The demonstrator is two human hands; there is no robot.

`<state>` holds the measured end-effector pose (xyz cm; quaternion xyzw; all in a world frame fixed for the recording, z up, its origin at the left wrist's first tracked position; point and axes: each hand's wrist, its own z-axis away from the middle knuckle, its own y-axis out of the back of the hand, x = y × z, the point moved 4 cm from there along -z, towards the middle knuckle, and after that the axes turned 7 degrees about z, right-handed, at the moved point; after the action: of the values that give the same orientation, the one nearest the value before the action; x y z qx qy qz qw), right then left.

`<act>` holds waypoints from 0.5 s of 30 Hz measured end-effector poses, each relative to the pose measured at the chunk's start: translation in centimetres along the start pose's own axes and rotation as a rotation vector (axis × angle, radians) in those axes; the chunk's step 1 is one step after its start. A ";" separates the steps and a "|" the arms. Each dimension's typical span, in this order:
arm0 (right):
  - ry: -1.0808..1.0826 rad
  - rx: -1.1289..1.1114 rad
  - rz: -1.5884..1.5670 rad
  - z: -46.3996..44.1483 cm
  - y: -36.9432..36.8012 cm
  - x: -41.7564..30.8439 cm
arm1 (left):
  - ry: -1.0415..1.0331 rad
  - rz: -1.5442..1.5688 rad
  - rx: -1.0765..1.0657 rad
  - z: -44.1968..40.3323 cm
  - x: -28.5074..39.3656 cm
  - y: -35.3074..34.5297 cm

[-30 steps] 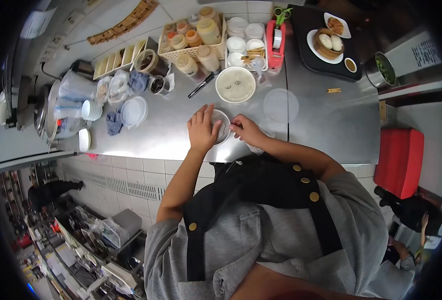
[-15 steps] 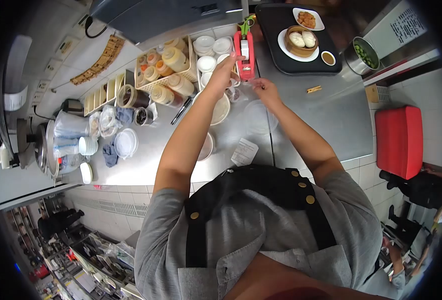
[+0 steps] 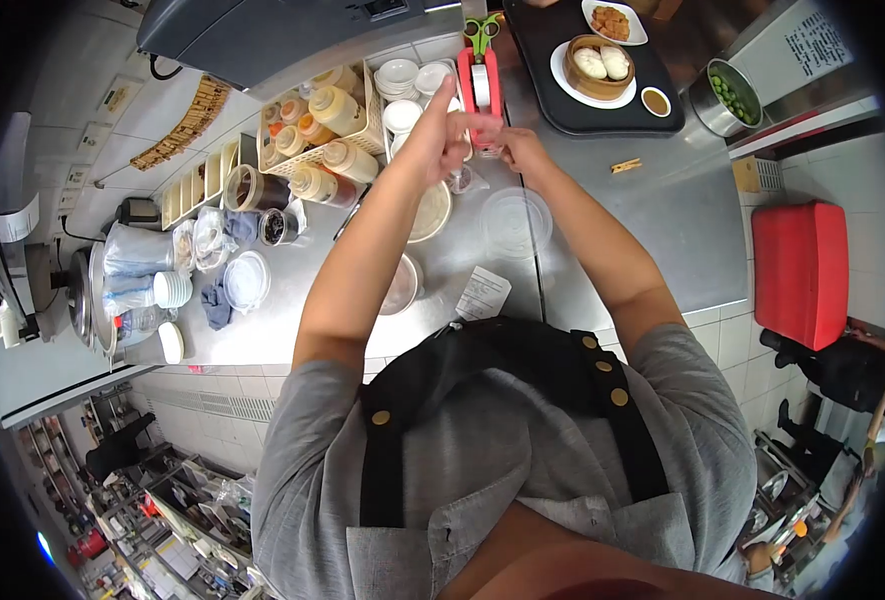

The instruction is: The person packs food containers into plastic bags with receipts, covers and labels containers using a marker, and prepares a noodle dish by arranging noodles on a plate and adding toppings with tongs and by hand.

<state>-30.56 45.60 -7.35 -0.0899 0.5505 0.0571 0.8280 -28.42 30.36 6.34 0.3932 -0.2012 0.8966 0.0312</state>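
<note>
My left hand (image 3: 441, 138) is just left of a red tape dispenser (image 3: 483, 95) with a white roll. Its index finger points up and another finger reaches across the dispenser's near end; others are partly curled. My right hand (image 3: 525, 153) is at the same end, fingers bent into a pinch close to the left fingertips. Whatever is in that pinch is too small to make out. Green-handled scissors (image 3: 482, 36) stand behind the dispenser. Below the hands are a small clear plastic packet or cup (image 3: 467, 181), a pale round bowl (image 3: 429, 212) and a clear round lid (image 3: 516, 222).
A black tray (image 3: 583, 115) holds a steamer basket (image 3: 619, 85) of white buns, a fried dish and a sauce cup. Sauce bottles fill a basket (image 3: 371, 140) at left. A clothespin (image 3: 626, 166), paper slip (image 3: 484, 294) and metal pot of green items (image 3: 701, 108) are nearby.
My right hand has moved up and left, closing the gap to my left hand and the dispenser's end. The left hand's index finger now points up. The whole view has shifted slightly.
</note>
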 end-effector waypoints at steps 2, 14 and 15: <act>-0.122 -0.058 -0.180 -0.1 0.0 -0.1 | -0.095 -0.024 -0.096 5.4 -1.9 -1.9; 0.249 0.353 1.407 1.3 -1.7 -4.7 | 0.235 0.034 -0.095 11.2 -18.1 -1.0; 0.307 0.412 1.615 1.5 -2.0 -4.4 | 0.132 -0.181 -0.004 10.8 -18.0 -0.5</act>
<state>-30.58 44.01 -2.57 0.4769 0.5514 0.5169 0.4488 -8.42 28.51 0.17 0.3500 -0.1642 0.9136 0.1259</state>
